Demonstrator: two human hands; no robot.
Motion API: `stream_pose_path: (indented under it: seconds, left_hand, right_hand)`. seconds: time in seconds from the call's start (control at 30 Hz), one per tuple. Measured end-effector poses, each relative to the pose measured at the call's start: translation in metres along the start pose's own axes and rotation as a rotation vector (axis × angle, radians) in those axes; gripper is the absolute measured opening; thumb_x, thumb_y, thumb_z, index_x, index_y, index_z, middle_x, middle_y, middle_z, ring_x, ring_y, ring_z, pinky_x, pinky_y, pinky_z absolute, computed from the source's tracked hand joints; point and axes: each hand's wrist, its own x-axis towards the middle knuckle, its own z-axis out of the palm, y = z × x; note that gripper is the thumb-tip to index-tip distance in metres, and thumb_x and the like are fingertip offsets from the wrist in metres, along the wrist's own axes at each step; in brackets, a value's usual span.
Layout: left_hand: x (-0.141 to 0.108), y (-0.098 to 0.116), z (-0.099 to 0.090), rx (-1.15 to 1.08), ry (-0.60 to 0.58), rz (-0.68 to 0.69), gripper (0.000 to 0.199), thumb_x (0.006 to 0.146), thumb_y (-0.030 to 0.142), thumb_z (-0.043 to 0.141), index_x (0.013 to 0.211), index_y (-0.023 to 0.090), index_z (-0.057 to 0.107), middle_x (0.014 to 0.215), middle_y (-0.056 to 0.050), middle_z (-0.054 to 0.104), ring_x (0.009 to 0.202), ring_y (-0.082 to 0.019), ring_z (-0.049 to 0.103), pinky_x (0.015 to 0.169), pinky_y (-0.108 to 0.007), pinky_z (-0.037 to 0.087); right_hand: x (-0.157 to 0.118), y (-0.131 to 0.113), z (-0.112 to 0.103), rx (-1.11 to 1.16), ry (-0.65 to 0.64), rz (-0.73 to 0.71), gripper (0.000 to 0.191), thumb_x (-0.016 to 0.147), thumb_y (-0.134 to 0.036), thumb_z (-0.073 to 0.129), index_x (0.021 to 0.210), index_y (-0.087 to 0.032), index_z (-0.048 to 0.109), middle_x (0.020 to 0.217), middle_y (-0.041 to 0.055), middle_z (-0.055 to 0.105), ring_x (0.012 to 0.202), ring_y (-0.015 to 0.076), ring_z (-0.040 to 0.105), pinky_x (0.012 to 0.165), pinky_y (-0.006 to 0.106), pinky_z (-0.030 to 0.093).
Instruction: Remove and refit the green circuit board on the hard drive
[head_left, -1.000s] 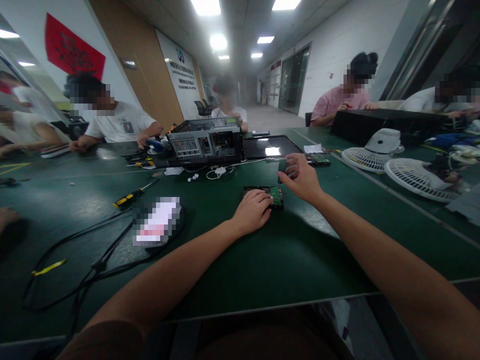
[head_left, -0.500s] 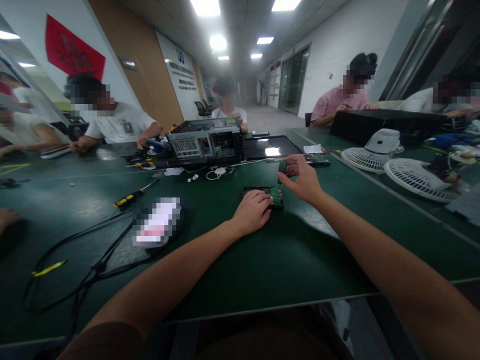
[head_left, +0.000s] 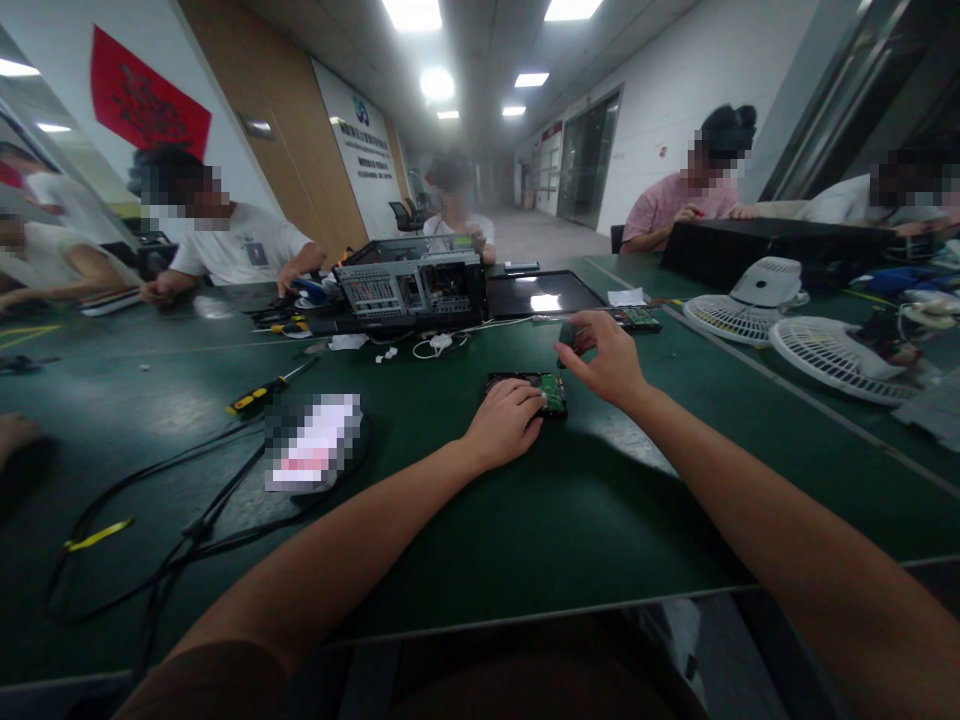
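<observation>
A black hard drive with a green circuit board [head_left: 553, 392] lies on the green table [head_left: 480, 540] in front of me. My left hand [head_left: 506, 422] rests over its left part and grips it, covering much of it. Above the drive's right end, my right hand [head_left: 604, 358] holds a dark-handled screwdriver [head_left: 566, 340] upright between thumb and fingers. The screwdriver's tip is too small to make out against the board.
An open computer case [head_left: 409, 285] and a dark flat panel [head_left: 544, 293] stand beyond the drive. To the left lie a yellow-black screwdriver [head_left: 256, 396], a blurred-out device [head_left: 315, 443] and black cables. White fan parts [head_left: 750, 300] lie right. Several people sit around.
</observation>
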Motion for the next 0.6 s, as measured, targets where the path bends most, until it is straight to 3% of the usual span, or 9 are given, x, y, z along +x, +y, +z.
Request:
stream_pose_path:
  seconds: [0.13,0.3,0.6]
  left_hand:
    - [0.0,0.0008,0.0002,0.009,0.001,-0.007,0.031,0.097,0.025,0.062,0.126,0.017,0.069,0.13,-0.012,0.07,0.128,-0.031,0.057,0.116,-0.053,0.044]
    - [-0.0002,0.0012,-0.0009,0.003,0.001,-0.001,0.032,0.097,0.024,0.062,0.127,0.017,0.068,0.131,-0.012,0.07,0.13,-0.031,0.056,0.116,-0.053,0.044]
    - [-0.0009,-0.0003,0.0011,-0.015,0.005,-0.006,0.032,0.097,0.024,0.062,0.127,0.019,0.068,0.131,-0.011,0.069,0.13,-0.031,0.056,0.115,-0.054,0.044]
  right_hand:
    - [0.0011,-0.0014,-0.001,-0.055,0.021,-0.1,0.031,0.088,-0.033,0.07,0.115,-0.024,0.057,0.104,0.0073,0.066,0.078,0.0215,0.068,0.077,0.042,0.058]
    - [0.0002,-0.0027,-0.0021,-0.054,-0.004,-0.107,0.034,0.087,-0.026,0.067,0.117,-0.025,0.052,0.096,0.0037,0.066,0.073,0.0203,0.067,0.074,0.039,0.056]
    - [0.002,-0.0029,-0.0041,-0.154,-0.025,-0.156,0.035,0.088,-0.037,0.071,0.115,-0.024,0.053,0.089,0.0024,0.059,0.065,0.0173,0.054,0.068,0.036,0.049]
